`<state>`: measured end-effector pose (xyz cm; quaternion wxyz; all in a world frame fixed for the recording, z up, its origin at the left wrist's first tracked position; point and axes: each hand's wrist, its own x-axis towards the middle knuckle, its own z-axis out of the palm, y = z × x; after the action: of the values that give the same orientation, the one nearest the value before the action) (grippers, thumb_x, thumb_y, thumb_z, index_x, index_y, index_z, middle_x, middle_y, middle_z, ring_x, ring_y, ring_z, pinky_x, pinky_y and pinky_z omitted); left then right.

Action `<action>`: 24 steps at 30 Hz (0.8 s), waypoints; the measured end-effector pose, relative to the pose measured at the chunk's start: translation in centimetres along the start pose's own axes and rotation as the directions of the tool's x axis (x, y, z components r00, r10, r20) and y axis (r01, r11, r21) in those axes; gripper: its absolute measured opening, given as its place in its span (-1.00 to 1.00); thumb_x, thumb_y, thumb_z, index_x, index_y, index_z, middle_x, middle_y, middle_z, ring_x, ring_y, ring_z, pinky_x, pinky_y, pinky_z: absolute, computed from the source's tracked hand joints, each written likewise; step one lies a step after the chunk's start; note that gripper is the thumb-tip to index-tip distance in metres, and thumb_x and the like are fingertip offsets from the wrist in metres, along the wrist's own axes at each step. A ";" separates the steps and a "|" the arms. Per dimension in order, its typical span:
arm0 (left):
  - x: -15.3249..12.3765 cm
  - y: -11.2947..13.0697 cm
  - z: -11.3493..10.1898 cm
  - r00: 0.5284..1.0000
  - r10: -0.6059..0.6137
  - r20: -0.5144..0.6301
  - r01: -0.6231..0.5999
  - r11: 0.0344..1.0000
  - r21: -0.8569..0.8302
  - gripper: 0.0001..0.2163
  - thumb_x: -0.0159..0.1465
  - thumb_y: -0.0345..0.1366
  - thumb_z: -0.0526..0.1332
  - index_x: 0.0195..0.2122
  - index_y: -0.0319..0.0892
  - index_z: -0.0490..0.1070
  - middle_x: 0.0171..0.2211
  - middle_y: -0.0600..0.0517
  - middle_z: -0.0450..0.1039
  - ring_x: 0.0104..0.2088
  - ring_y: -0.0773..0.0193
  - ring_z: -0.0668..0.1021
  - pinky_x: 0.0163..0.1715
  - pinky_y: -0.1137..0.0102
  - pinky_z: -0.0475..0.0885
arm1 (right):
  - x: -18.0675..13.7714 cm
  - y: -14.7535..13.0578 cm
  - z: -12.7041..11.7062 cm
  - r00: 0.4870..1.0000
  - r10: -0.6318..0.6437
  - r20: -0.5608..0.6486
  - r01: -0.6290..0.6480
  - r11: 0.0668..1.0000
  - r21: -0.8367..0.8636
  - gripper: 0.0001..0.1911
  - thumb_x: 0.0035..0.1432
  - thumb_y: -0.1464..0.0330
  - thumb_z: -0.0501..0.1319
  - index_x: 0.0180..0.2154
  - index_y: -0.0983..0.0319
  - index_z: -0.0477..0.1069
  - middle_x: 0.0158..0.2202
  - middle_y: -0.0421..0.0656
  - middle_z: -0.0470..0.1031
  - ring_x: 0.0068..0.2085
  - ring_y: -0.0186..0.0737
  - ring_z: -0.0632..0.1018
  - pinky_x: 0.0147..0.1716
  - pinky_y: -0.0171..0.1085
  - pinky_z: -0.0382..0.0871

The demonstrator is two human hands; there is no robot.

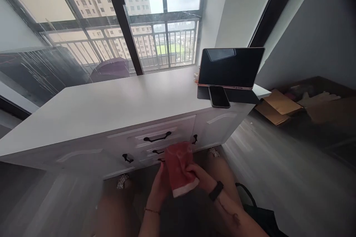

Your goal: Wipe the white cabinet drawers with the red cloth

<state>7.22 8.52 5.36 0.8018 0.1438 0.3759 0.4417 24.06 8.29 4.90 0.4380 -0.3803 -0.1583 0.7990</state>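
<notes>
A red piece of cloth (178,170) with a white band along its lower edge is held up in front of the cabinet drawers. It looks like a small folded textile; its exact kind does not show. My right hand (201,176) grips its right side, bunching the fabric under the thumb. At the cloth's left side, my left hand (161,183) supports it, with the fingers largely hidden behind the fabric.
A white cabinet (111,107) with black handles stands before me. On its top right are a tablet (230,67) and a phone (219,97). An opened cardboard box (280,102) sits on the floor at right; a dark bag (263,218) lies beside my leg.
</notes>
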 end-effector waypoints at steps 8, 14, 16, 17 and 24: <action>-11.4 -0.9 4.3 0.901 0.204 -0.382 -0.192 0.979 0.070 -0.72 -0.02 -0.37 0.49 -0.25 -0.18 0.59 -0.26 -0.04 0.69 -0.30 0.19 0.68 -0.21 0.35 0.59 | -8.5 2.7 5.1 0.981 -0.196 0.011 0.196 0.978 -0.070 -0.47 -0.14 0.03 0.49 -0.18 0.21 0.57 -0.22 -0.14 0.63 -0.22 -0.20 0.59 -0.14 -0.23 0.45; -15.2 -0.2 4.9 0.903 0.303 -0.304 -0.278 0.953 0.123 -0.67 0.01 -0.30 0.48 -0.18 -0.18 0.57 -0.20 -0.06 0.68 -0.22 0.16 0.68 -0.09 0.28 0.58 | -11.8 3.3 6.9 0.872 -0.489 -0.015 0.452 0.817 -0.357 -0.51 0.01 -0.04 0.37 -0.23 0.23 0.57 -0.24 -0.15 0.61 -0.23 -0.19 0.53 -0.16 -0.24 0.41; -16.0 -0.4 5.2 0.903 0.317 -0.291 -0.286 0.947 0.143 -0.61 0.07 -0.29 0.45 -0.05 -0.14 0.53 -0.07 -0.08 0.65 -0.09 0.11 0.66 0.04 0.21 0.53 | -13.1 2.8 7.6 0.817 -0.577 0.003 0.519 0.733 -0.440 -0.51 0.09 -0.04 0.30 -0.19 0.24 0.56 -0.24 -0.15 0.60 -0.24 -0.19 0.51 -0.19 -0.25 0.40; -16.3 -0.6 5.4 0.897 0.327 -0.298 -0.290 0.943 0.162 -0.54 0.11 -0.28 0.42 0.06 -0.09 0.47 0.04 -0.09 0.60 0.02 0.08 0.62 0.12 0.18 0.47 | -13.7 2.4 8.0 0.794 -0.608 0.009 0.538 0.696 -0.476 -0.52 0.13 -0.04 0.26 -0.17 0.24 0.55 -0.24 -0.15 0.60 -0.23 -0.18 0.51 -0.20 -0.25 0.39; -16.8 -2.8 5.7 0.865 0.319 -0.388 -0.234 0.940 0.250 -0.46 0.24 -0.23 0.31 0.25 0.09 0.29 0.47 0.05 0.01 0.45 0.22 0.02 0.39 0.24 -0.01 | -15.9 0.5 9.2 0.642 -0.765 -0.049 0.391 0.383 -0.837 -0.66 0.22 0.05 0.16 -0.23 0.16 0.50 -0.39 -0.07 0.55 -0.36 -0.09 0.50 -0.30 -0.21 0.25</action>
<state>7.60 -6.21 15.66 0.6113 0.1748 0.5571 0.5342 22.11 -4.34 18.15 0.5134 -0.6095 -0.5049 0.3316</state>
